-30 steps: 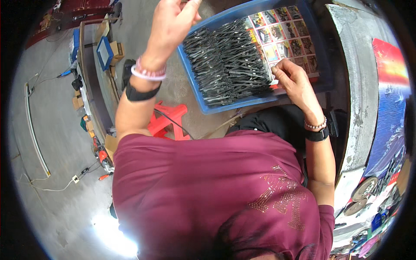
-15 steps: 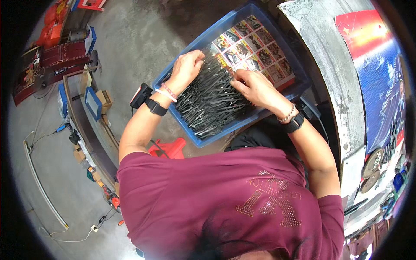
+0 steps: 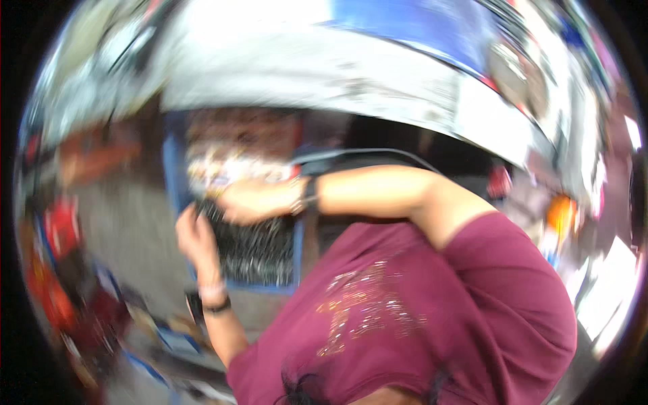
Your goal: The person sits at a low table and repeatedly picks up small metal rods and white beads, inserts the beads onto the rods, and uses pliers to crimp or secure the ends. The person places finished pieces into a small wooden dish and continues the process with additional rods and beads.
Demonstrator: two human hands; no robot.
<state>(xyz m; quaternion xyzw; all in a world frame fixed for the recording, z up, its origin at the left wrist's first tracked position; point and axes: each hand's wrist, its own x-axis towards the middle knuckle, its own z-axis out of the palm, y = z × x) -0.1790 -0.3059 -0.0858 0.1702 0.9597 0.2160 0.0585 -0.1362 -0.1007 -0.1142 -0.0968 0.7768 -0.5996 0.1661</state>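
Note:
A blue plastic bin [image 3: 173, 177] holds a dense bunch of thin black strips [image 3: 260, 250] in its near part. Printed card or paper [image 3: 243, 138] with small pictures covers the far part, smeared by motion. My left hand [image 3: 196, 236] is at the bin's left edge, beside the strips, its fingers bent. Reaching in from the right, my right hand [image 3: 253, 201] lies over the upper ends of the strips. Some black strips show between the two hands. Blur hides whether either hand grips any of them.
A pale worktop [image 3: 270, 74] runs across just beyond the bin, with a blue printed sheet [image 3: 418, 27] on it. Red objects [image 3: 62, 226] stand on the grey floor at the left. A cable [image 3: 378, 151] curves past right of the bin.
The whole view has swung round, so the bin now appears further left and turned, with the worktop across the top. My hands have come closer together over the strips.

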